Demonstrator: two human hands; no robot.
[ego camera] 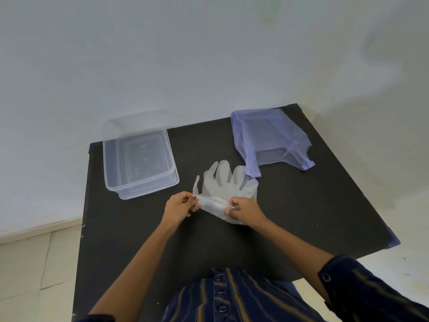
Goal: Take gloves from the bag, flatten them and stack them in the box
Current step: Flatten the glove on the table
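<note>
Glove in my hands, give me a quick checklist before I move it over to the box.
1. Both hands gripping the cuff end: left hand and right hand each pinch the glove. Ok.
2. Glove fingers spread flat on the table: ok.
3. Cuff flattened: it is bunched between the hands. Not ok.
4. Box open and ready: no lid on it, looks empty. Ok.
5. Path from glove to box free of things: ok.
6. More gloves left in the purple bag: cannot tell.
</note>
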